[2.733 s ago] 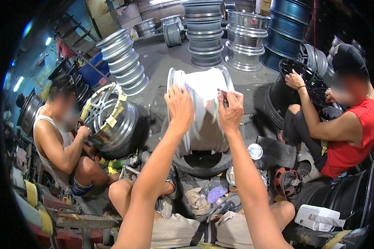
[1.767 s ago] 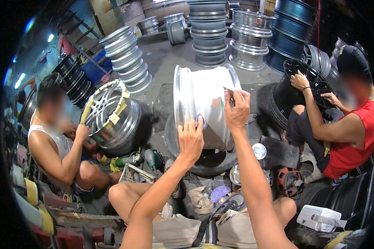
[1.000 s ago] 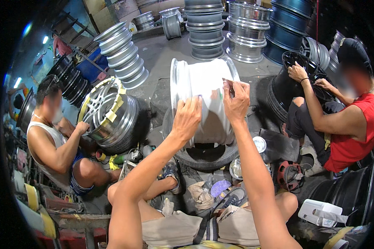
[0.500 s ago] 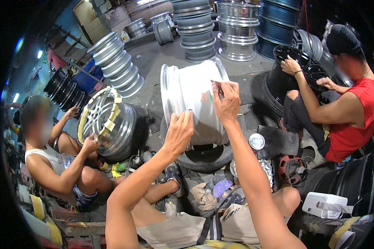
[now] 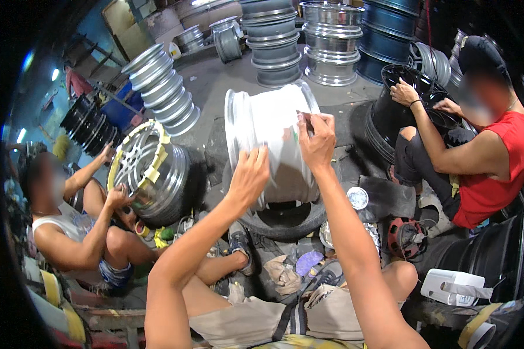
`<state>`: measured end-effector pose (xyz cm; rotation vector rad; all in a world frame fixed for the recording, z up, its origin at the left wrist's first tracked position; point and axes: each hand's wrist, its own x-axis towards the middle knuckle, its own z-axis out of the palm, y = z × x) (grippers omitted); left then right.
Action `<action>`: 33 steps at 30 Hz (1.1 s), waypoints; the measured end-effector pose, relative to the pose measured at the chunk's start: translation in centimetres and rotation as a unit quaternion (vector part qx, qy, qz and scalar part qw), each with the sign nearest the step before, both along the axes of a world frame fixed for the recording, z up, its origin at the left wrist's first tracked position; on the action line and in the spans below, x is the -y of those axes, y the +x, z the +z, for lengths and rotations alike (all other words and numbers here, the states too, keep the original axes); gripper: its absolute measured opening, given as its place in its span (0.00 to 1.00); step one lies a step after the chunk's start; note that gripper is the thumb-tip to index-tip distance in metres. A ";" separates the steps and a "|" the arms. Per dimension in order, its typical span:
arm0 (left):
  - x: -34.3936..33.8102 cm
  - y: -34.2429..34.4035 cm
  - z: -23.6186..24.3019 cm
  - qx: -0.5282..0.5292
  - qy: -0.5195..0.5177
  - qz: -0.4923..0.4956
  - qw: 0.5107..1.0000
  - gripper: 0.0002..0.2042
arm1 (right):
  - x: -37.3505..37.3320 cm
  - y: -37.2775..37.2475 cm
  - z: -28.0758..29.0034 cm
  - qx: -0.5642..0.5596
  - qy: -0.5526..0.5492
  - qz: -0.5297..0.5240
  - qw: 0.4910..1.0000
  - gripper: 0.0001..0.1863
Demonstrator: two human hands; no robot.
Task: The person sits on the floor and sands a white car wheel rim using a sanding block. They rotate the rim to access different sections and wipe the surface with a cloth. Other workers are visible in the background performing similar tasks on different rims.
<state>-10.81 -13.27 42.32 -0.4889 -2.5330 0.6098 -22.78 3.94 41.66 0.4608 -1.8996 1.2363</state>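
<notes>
A silver-white wheel rim (image 5: 271, 119) lies on its side in front of me, its barrel facing up, propped on a black tyre (image 5: 294, 231). My left hand (image 5: 250, 175) is at the left part of the barrel, fingers closed together with their tips at its surface; whatever they hold is hidden. Near the barrel's right edge my right hand (image 5: 318, 139) is closed in a pinch. A small dark tip shows at its fingertips, too small to name. A small green-and-red mark can be seen on the barrel beside that hand.
On the left, a co-worker handles a rim edged with yellow tape (image 5: 152, 174). Another, in red, works at a black rim (image 5: 384, 110). Stacked rims (image 5: 273, 46) stand behind. A round can (image 5: 357, 198), a red round device (image 5: 406, 238) and a white jug (image 5: 455, 287) lie to the right.
Both my hands stay at the rim with little movement. The left co-worker's nearer hand shifts left along the taped rim; the right co-worker's farther hand moves in toward the black rim.
</notes>
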 end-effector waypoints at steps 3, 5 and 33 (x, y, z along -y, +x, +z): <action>0.3 1.2 -1.3 -0.015 0.001 -0.019 1.000 0.22 | 0.3 -0.2 -0.1 -0.019 -0.006 -0.007 1.000 0.08; -0.1 0.2 -0.6 -0.019 0.016 0.000 1.000 0.22 | 0.3 -0.2 0.4 -0.012 0.009 -0.006 1.000 0.08; -0.3 2.2 -3.5 -0.028 0.083 0.017 0.996 0.26 | 0.4 0.1 0.1 -0.010 -0.034 0.002 0.999 0.08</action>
